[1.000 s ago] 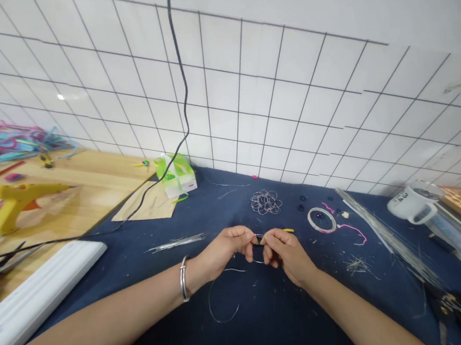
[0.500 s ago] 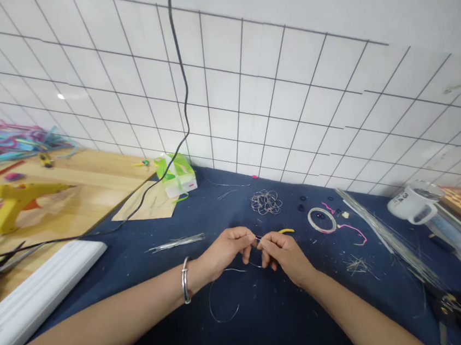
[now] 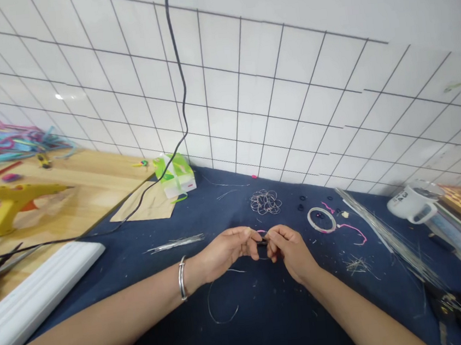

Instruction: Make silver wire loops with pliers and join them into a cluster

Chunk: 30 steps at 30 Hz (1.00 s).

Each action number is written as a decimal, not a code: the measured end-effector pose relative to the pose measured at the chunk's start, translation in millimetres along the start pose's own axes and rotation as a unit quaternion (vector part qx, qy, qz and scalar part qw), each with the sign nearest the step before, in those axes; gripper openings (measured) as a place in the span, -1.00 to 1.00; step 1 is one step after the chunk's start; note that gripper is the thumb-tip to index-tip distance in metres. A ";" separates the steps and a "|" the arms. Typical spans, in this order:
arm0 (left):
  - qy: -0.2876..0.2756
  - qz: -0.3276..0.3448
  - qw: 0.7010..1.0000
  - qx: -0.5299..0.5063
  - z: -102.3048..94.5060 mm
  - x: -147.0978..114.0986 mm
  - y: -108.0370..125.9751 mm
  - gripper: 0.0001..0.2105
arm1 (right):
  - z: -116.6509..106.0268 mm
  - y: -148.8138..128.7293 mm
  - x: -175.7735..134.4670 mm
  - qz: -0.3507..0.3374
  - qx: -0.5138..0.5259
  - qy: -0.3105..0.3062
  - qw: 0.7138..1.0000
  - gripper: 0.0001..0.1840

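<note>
My left hand and my right hand meet over the dark blue cloth, fingertips pinched and nearly touching. Between them runs a thin wire loop, pink along its far side; both hands grip it. A small dark bit shows at the fingertips, too small to name. Below my left hand a loose curved wire lies on the cloth. Beyond the hands sits a heap of wire rings. Left of my left hand lies a bundle of short straight wires.
To the right are a white ring of tape, a pink cord, long wires and a white mug. On the left are a yellow glue gun, a white power strip and a green-and-white packet. A black cable hangs down.
My hands have drawn slightly apart, the right one shifting right and up. The pink part of the loop now shows beyond the fingers. The yellow piece near my right hand is out of sight.
</note>
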<state>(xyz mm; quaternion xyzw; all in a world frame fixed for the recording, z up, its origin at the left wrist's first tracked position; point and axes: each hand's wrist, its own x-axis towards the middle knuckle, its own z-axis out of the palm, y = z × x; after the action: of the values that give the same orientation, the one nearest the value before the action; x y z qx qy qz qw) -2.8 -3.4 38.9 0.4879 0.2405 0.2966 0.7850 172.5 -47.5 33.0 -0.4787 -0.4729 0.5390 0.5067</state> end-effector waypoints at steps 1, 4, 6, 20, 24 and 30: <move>-0.003 -0.004 1.000 -0.022 -0.4 0.4 -1.3 -0.72 | -0.3 0.0 0.3 0.002 0.008 0.004 1.000 -0.77; -0.003 -0.003 0.999 -0.042 -2.8 2.0 -3.8 -0.75 | -0.1 0.6 0.3 0.005 0.017 0.006 1.000 -0.76; -0.005 -0.001 0.999 -0.031 -4.9 2.6 -3.7 -0.76 | 0.5 0.6 -0.4 0.005 0.023 0.001 1.000 -0.76; -0.007 0.000 0.997 0.078 -6.9 3.7 1.2 -0.75 | -1.6 0.6 0.6 0.019 -0.031 -0.035 0.999 -0.75; 0.014 0.010 0.991 0.136 -6.3 4.2 -0.9 -0.76 | -1.3 2.2 -0.2 0.018 -0.078 -0.039 0.996 -0.76; 0.035 0.021 0.976 0.214 -6.9 4.6 -2.3 -0.84 | 0.6 1.6 -1.6 0.002 -0.117 -0.042 0.992 -0.81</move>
<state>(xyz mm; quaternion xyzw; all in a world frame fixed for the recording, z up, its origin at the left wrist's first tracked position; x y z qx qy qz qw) -3.6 3.3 33.5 0.6389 0.3156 0.2713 0.6470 171.8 -49.2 31.5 -0.5124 -0.5524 0.5011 0.4256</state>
